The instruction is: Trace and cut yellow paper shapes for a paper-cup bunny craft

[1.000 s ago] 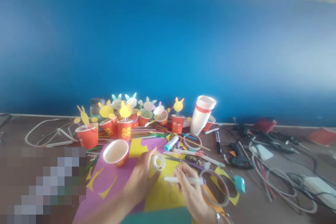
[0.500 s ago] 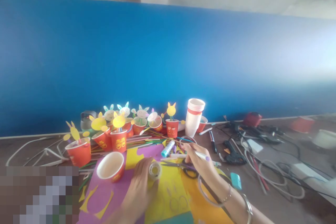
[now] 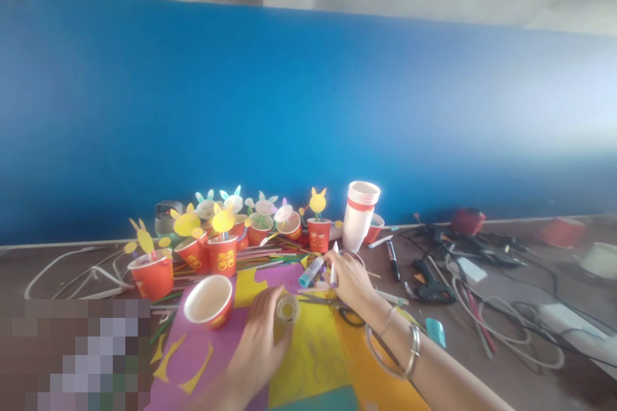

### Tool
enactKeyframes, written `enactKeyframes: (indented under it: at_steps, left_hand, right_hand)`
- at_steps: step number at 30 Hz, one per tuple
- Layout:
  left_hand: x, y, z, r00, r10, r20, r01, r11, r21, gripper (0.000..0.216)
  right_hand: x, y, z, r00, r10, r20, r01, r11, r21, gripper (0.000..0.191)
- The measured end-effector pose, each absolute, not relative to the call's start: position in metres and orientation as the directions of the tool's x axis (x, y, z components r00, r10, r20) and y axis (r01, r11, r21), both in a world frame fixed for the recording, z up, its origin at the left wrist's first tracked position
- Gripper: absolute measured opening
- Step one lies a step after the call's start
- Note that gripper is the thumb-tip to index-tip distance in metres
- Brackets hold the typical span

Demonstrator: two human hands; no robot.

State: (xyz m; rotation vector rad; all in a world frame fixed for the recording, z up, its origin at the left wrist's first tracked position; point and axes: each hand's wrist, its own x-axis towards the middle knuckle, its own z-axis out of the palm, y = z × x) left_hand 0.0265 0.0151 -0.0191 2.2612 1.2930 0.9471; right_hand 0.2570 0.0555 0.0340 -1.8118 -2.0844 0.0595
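My left hand (image 3: 260,347) rests on the yellow paper sheet (image 3: 313,359) with its fingers closed round a small roll of clear tape (image 3: 287,309). My right hand (image 3: 351,281) reaches forward past the sheet and grips a white marker pen (image 3: 334,267), held upright. A blue-capped glue stick (image 3: 311,271) lies just left of that hand. An empty red paper cup (image 3: 210,302) stands on the purple sheet (image 3: 202,359), left of my left hand. Scissors (image 3: 348,316) lie under my right wrist.
Several red cups with paper bunny toppers (image 3: 222,250) stand in a row at the back, beside a stack of paper cups (image 3: 360,217). A black glue gun (image 3: 430,282), a black marker (image 3: 391,252), cables (image 3: 506,327) and a teal item (image 3: 436,332) lie to the right. White cable (image 3: 77,270) lies at left.
My right hand has moved forward from near the yellow sheet toward the glue stick, turning the marker from flat to upright. The left hand has stayed on the tape roll.
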Motion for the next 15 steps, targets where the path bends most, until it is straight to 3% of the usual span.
enactKeyframes:
  at_steps: [5,9,10,12,13,15]
  left_hand:
    - [0.027,0.016,-0.019,0.340,0.856,0.391,0.607,-0.517,0.603,0.049]
    - [0.027,0.015,-0.013,0.318,0.861,0.396,0.579,-0.507,0.638,0.040]
    - [0.027,0.015,-0.011,0.315,0.859,0.403,0.571,-0.511,0.643,0.037]
    - [0.027,0.014,-0.007,0.302,0.850,0.431,0.556,-0.524,0.645,0.035]
    - [0.027,0.014,-0.006,0.300,0.844,0.445,0.546,-0.534,0.645,0.035]
    - [0.027,0.013,-0.002,0.327,0.820,0.469,0.513,-0.571,0.641,0.031]
  right_hand:
    - [0.248,0.065,0.029,-0.084,0.973,0.214,0.945,0.146,-0.293,0.031]
    - [0.243,0.051,0.040,-0.059,0.962,0.266,0.922,0.155,-0.354,0.022]
    - [0.239,0.045,0.044,-0.056,0.959,0.278,0.900,0.169,-0.401,0.021]
    - [0.229,0.032,0.050,-0.123,0.961,0.246,0.627,0.268,-0.732,0.022]
    - [0.224,0.025,0.052,-0.190,0.958,0.214,0.470,0.280,-0.837,0.022]
    - [0.213,0.015,0.053,-0.360,0.919,0.160,0.256,0.262,-0.930,0.025]
